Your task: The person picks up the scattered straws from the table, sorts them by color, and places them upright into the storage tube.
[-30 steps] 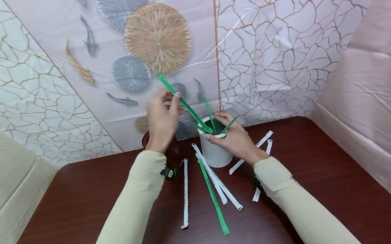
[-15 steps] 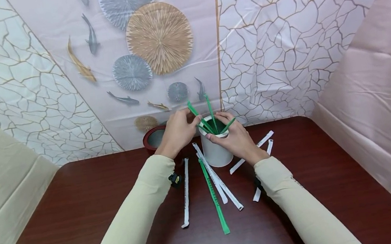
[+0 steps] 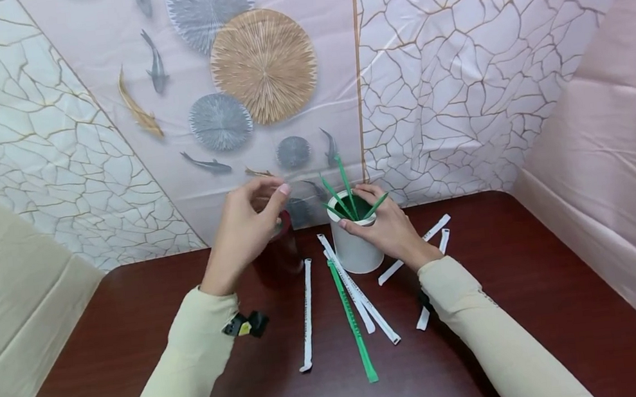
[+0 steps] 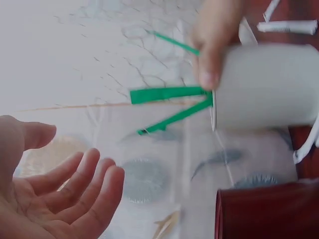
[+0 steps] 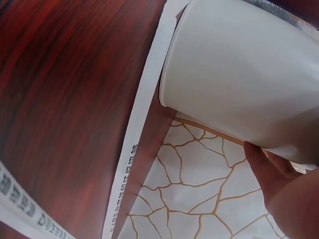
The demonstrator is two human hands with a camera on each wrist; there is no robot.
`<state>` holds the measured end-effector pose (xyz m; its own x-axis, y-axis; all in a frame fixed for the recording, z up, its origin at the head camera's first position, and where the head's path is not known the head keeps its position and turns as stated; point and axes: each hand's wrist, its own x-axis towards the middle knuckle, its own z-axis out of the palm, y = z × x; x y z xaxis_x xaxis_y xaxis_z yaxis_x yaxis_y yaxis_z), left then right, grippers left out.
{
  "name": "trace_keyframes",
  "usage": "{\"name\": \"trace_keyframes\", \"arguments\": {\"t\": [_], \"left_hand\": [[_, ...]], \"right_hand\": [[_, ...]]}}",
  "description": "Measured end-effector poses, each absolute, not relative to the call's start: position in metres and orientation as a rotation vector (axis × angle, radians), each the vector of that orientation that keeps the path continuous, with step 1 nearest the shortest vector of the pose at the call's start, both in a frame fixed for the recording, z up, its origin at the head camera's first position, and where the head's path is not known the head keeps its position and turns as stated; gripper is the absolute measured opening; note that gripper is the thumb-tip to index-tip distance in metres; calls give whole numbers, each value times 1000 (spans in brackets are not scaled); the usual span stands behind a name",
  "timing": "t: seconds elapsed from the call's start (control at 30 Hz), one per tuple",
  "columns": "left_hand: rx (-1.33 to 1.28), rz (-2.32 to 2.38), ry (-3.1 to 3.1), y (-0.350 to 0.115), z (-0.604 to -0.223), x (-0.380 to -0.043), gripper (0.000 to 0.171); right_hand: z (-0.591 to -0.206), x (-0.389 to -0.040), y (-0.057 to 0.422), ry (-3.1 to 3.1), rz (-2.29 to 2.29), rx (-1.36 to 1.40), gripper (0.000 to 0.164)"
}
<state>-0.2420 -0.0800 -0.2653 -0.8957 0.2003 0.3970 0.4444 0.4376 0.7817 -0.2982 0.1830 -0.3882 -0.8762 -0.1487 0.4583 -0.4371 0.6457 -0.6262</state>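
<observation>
My right hand (image 3: 386,225) grips the rim of a white cup (image 3: 354,251) standing on the table, thumb at the near side and fingers behind. Several green-wrapped straws (image 3: 342,173) stick up from the cup, fanned at different angles; their lower ends are inside. To the cup's left, my left hand (image 3: 244,227) is raised with nothing in it, overlapping a dark red cup (image 3: 279,257) in the head view. The left wrist view shows the left hand's fingers spread loosely, apart from the green straws (image 4: 167,93) and the white cup (image 4: 269,87).
One green-wrapped straw (image 3: 353,324) lies in front of the white cup beside two crossed white-wrapped straws (image 3: 369,309). Another white-wrapped straw (image 3: 308,316) lies further left. More white-wrapped straws (image 3: 437,227) lie right of the cup, partly under the right arm. A patterned cloth backdrop (image 3: 263,68) rises behind the table.
My left hand lowered a green-wrapped straw into the white cup, let it go and drew back left and toward me. My right hand kept its grip on the cup.
</observation>
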Motion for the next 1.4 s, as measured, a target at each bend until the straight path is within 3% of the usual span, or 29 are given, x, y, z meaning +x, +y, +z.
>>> {"name": "trace_keyframes", "arguments": {"t": [0.17, 0.5, 0.63, 0.83, 1.0, 1.4], "left_hand": [[-501, -1536, -2547, -82, -287, -222, 22], [-318, -1438, -3078, -60, -369, -216, 41], [-309, -1401, -3151, -46, -389, -219, 41], [-406, -1165, -3174, -30, -400, -224, 22], [-408, -1100, -3192, -24, -405, -226, 37], [-339, -1132, -3249, -27, -414, -233, 36]], "right_hand": [[-389, -298, 185, -2506, 1083, 456, 77], [-390, -298, 185, -2513, 1072, 452, 78], [-391, -297, 187, -2525, 1066, 442, 78], [-389, -298, 186, -2509, 1076, 466, 78], [-389, -298, 183, -2510, 1067, 457, 79], [-389, -299, 182, -2505, 1057, 447, 78]]}}
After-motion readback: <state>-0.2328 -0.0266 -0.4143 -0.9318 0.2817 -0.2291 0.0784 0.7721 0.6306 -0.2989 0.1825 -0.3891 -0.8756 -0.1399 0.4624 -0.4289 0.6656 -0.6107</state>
